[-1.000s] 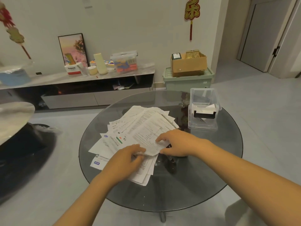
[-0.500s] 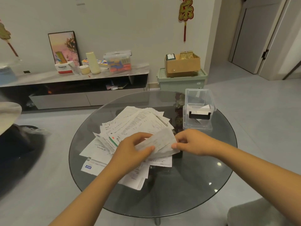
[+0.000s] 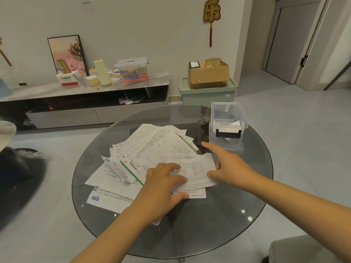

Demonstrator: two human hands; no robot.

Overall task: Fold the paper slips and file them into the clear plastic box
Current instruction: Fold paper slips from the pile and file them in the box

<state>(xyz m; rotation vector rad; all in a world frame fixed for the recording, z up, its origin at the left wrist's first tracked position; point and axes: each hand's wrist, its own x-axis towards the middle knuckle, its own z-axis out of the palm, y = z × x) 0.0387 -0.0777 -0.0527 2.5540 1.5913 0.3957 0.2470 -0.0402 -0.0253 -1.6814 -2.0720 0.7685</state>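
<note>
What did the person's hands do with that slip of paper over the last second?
Half a second ago both hands held the top slip lifted off the pile. Now it lies flat again: the left hand presses it with spread fingers, and the right hand has let go, fingers straight, thumb touching the slip's right edge. The paper pile, clear plastic box and glass table stayed put.

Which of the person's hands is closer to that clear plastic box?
The right hand: its index finger points toward the clear plastic box, stopping just short of it. The left hand rests on the paper slips, farther away.
</note>
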